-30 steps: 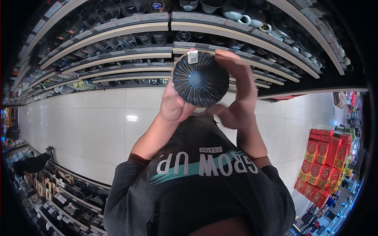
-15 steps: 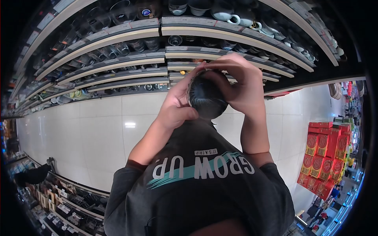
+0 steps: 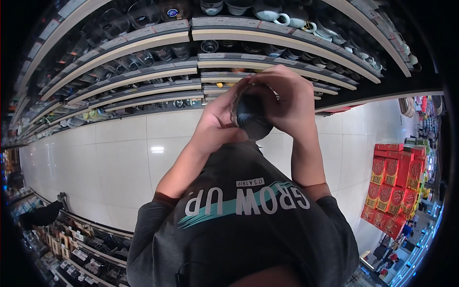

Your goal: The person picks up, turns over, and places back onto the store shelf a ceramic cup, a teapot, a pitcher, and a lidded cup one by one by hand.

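Close in front of my chest I hold a see-through ribbed glass, its dark tone coming from the black shirt behind it. My left hand wraps the glass from the left, thumb along its near side. From the right and over the far side, my right hand curls around it, with some fingers hidden behind or seen through the glass. Both hands are closed on it.
Shelves of glassware and cups stretch across the far side, with white mugs at the top. Pale floor tiles lie below. Stacked red boxes stand at right; another shelf unit is at lower left.
The glass has tilted and turned slightly in my hands. My right hand has shifted a little left and covers more of its right side.
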The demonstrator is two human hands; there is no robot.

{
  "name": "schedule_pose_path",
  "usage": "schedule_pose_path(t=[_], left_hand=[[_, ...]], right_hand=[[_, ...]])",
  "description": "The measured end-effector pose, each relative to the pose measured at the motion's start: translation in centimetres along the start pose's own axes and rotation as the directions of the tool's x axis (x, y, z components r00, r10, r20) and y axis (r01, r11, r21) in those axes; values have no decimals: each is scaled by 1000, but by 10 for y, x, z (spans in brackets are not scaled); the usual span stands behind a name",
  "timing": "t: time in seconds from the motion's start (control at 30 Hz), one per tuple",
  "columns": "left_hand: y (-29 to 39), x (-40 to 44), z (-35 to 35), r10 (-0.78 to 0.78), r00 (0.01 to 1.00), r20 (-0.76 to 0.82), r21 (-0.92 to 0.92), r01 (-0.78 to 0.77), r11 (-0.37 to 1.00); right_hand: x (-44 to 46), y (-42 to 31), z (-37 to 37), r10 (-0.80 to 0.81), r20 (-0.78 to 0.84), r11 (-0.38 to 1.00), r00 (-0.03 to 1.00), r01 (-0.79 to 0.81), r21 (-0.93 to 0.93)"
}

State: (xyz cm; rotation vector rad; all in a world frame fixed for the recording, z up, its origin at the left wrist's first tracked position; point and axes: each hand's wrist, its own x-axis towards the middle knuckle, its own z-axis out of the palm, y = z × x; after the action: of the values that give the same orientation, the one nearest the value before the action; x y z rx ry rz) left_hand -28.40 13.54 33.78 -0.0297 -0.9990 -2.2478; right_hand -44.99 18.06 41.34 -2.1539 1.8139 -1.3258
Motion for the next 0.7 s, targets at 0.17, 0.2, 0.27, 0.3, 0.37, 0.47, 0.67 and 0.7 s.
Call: schedule_pose_path(t=[0.17,0.2,0.27,0.3,0.37,0.47,0.67,0.7], left_hand=[[1,4,3,14,998,-63,21,-13,1000],[-3,5,3,18,996,-83,-12,-19,1000],[-6,5,1,20,994,-105,-44,-25,999],[-7,5,0,7,993,-121,-62,-15,998],[-8,6,-3,-6,990,-140,-82,-6,997],[-9,7,-5,92,994,-52,-156,-99,983],[-10,4,-4,97,991,-88,-171,-111,979],[-9,2,-3,71,990,-120,-197,-94,976]], right_hand=[[-1,1,3,154,1,976,988,-152,158],[0,-1,2,183,9,964,983,-181,195],[2,-10,-2,226,-1,954,974,-221,204],[1,-13,-3,269,-11,942,963,-261,211],[-5,-13,-3,238,-22,941,971,-225,252],[-10,-6,-2,43,-23,989,999,-40,143],[-12,0,3,-180,69,965,981,189,-181],[-13,0,4,-181,76,950,981,194,-245]])
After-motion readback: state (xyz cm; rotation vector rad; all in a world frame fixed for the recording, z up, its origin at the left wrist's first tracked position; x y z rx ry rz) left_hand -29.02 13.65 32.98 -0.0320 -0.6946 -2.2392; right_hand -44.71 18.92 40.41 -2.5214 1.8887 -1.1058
